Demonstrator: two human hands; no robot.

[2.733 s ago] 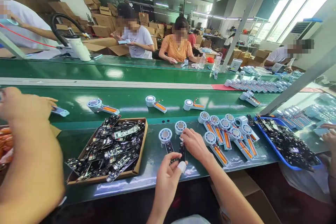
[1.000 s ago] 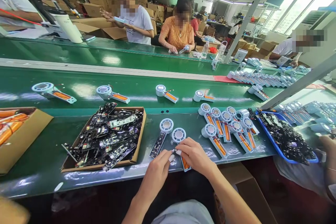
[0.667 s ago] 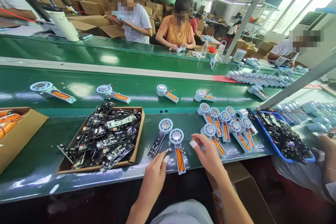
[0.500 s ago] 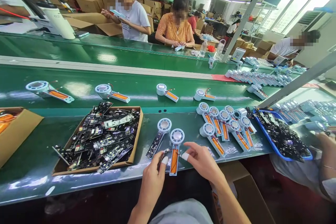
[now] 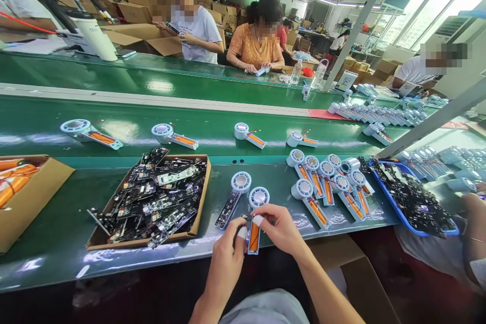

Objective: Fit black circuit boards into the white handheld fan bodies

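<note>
A pale blue handheld fan housing (image 5: 259,196) lies on the near bench, its handle open over an orange battery (image 5: 253,238). My left hand (image 5: 228,250), a white cover on its thumb, pinches a dark circuit board (image 5: 238,228) upright beside the handle. My right hand (image 5: 279,228) reaches over the top of the handle, fingertips pinched close to the board's upper end; what they hold is too small to make out. Just left of this fan lies another fan (image 5: 241,182) with a black circuit board (image 5: 228,208) in its handle.
A cardboard tray (image 5: 207,177) heaped with circuit boards stands left, with a carton (image 5: 45,197) of orange batteries beyond. Several fans (image 5: 315,210) cluster right, near a blue tray (image 5: 398,212) of boards. More fans (image 5: 163,133) sit on the green conveyor (image 5: 212,111). Co-workers sit opposite and at right.
My right hand has moved left and closed its fingers near the board in my left hand. The fans on the conveyor appear slightly further right, as does the whole view.
</note>
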